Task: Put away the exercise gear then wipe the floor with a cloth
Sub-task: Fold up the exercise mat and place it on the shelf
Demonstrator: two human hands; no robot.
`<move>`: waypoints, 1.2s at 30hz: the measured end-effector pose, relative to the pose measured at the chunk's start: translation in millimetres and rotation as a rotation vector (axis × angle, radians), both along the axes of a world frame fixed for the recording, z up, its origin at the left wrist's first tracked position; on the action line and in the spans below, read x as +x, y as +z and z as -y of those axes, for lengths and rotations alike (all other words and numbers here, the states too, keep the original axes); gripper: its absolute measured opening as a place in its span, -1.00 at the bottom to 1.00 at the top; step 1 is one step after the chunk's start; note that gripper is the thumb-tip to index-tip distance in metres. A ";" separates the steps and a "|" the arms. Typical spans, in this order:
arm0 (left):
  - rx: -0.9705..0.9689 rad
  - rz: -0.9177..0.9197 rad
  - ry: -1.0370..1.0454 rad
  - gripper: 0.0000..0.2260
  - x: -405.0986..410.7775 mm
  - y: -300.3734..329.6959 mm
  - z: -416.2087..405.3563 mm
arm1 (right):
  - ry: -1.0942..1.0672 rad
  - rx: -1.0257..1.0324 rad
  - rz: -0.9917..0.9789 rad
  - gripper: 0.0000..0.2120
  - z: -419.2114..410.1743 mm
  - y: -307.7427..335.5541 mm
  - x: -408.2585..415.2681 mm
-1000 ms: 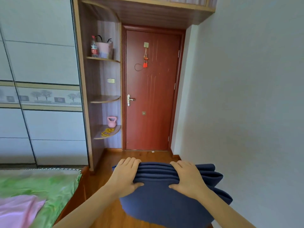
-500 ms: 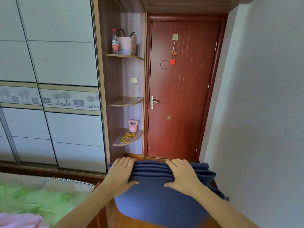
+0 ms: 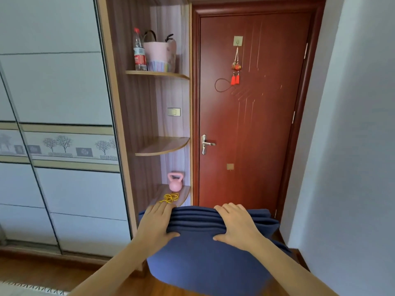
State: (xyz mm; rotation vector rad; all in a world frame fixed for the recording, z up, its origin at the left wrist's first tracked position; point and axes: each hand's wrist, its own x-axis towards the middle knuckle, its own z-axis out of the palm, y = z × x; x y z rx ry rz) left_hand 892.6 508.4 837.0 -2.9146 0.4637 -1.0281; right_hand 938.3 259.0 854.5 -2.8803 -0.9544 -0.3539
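Stowing gear: folded blue exercise mat (image 3: 205, 259) carried toward the corner shelf unit (image 3: 164, 146).
Left hand (image 3: 157, 226) and right hand (image 3: 237, 226) fingers clamp its top folds; next needs a storage spot; floor-wiping not begun.

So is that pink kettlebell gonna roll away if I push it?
Probably not: the kettlebell stands upright on the bottom shelf, so its base is likely flat. It looks solid, so it's likely heavy for its size. The loop handle should be easy to grab.
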 end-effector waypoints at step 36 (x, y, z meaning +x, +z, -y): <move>0.064 0.439 0.321 -0.50 557.7 154.6 -199.0 | 0.437 0.173 0.578 -0.28 -225.3 162.7 652.0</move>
